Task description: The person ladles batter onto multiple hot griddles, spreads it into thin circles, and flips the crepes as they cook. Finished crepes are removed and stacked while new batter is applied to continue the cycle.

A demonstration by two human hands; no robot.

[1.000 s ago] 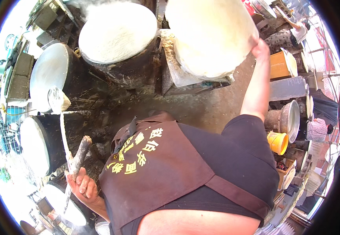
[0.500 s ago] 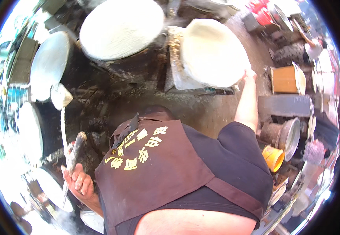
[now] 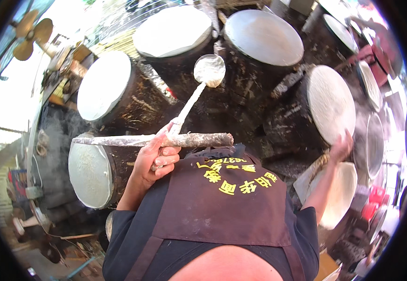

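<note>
Dark drums (image 3: 326, 105) all round, left hand (image 3: 159, 157) curled about stick (image 3: 203, 139) and ladle (image 3: 209, 71), right hand (image 3: 341, 146) blurred, grip unclear.

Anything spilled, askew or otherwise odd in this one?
Nothing looks tipped or broken. What stands out is whitish residue: it coats the ladle handle and part of the stick in the left hand, and pale streaks mark the dark side of the drum at upper left, perhaps dried drips.

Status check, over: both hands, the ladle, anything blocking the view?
Left hand gripping ladle and stick. Right hand at rim of white-topped drum, contact unclear. Ladle coated white. Right forearm hides part of a pale round sheet.
</note>
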